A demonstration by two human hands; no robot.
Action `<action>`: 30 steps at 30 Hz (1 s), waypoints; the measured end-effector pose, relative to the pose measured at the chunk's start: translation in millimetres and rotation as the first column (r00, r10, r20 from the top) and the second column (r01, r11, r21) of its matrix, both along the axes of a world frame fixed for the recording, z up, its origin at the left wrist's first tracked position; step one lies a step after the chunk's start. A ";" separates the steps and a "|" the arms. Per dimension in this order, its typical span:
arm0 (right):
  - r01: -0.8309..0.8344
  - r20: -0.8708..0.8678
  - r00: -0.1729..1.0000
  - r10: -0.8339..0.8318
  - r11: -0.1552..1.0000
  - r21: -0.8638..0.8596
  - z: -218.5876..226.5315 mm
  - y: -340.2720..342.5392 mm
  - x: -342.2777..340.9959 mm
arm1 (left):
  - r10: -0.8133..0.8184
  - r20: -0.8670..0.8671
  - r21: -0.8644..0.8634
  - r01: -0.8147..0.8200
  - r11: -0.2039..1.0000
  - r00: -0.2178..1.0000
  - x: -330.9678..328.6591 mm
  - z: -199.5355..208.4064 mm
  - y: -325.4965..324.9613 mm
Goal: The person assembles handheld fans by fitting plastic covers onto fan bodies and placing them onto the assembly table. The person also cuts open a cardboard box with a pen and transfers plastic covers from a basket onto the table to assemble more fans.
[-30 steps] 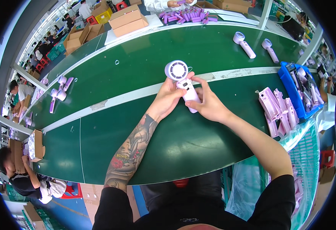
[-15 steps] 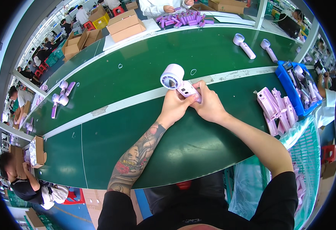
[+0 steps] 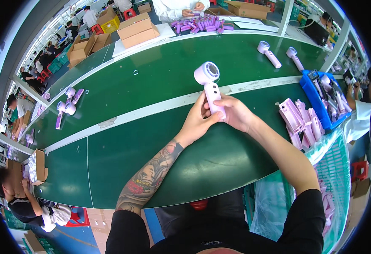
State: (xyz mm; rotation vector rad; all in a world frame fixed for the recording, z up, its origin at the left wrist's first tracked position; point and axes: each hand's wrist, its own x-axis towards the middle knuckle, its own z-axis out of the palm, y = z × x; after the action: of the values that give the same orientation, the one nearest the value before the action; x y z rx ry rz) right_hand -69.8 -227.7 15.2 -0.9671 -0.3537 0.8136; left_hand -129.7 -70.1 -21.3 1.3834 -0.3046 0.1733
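Observation:
A pale purple handheld fan [image 3: 213, 98] stands nearly upright between my hands over the near side of the green bench, its round head pointing away from me. My left hand [image 3: 196, 120] is closed round the lower left of its handle, with the thumb near the bottom end. From the other side my right hand [image 3: 237, 113] grips the handle too, its thumb across the front below the small dark openings. The fingers behind the handle are partly hidden.
Pale purple shell parts [image 3: 300, 121] lie right, beside a blue bin [image 3: 320, 103] of fan parts. Two fans [image 3: 269, 54] rest at the far right, several more [image 3: 69, 102] at the left. Across the bench, a person handles purple cylinders [image 3: 202, 24]. A lined green basket [image 3: 335, 169] stands at my right.
The fan has turned from leaning left to nearly upright, and its head has swung right and up. Both hands have shifted their hold along the handle.

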 end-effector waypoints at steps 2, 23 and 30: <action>-0.024 0.009 1.000 0.025 0.998 -0.058 -3.3 -0.2 1.0 | -0.006 -0.003 0.085 0.006 0.996 1.000 -0.3 -2.2 1.0; -0.087 0.037 0.995 0.090 0.993 -0.076 -10.8 -0.4 -0.8 | 0.176 0.117 0.410 -0.209 0.888 0.977 -19.5 10.7 -13.4; 0.060 0.147 0.989 -0.032 0.979 -0.195 -14.6 9.0 0.3 | 0.148 0.205 0.436 -0.225 0.871 0.968 -7.4 -4.6 -0.8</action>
State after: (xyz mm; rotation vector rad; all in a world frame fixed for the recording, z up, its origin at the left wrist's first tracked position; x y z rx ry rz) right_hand -69.5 -218.7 0.6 -1.2207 -0.3770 0.7488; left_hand -137.1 -70.9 -25.9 1.8753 -0.3639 0.3994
